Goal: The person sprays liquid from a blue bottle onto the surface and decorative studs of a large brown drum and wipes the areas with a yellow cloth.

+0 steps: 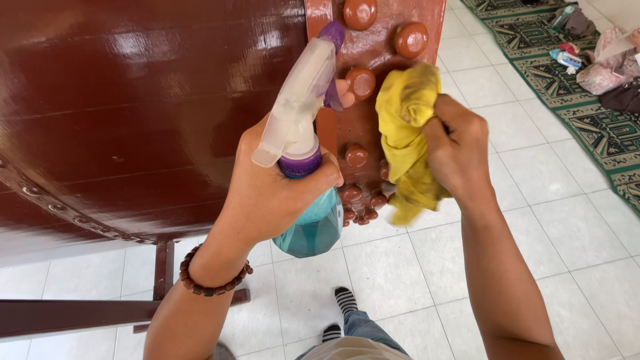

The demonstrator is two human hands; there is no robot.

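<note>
White tiled floor (553, 200), patterned green rug (587, 100) far right. Glossy dark-red wooden drum (133, 100); crumpled yellow cloth (407, 140) pinched by right hand (460, 150) fingers against its studs; left hand (273, 190) fingers wrapped round teal spray bottle (310, 167)

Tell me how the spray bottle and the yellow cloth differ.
The spray bottle is rigid clear plastic, teal with a purple collar; the yellow cloth is soft, crumpled and opaque. The left hand grips the bottle away from the dark red wooden drum; the right hand presses the cloth against the drum's round pegs. Each is held in one hand.
</note>
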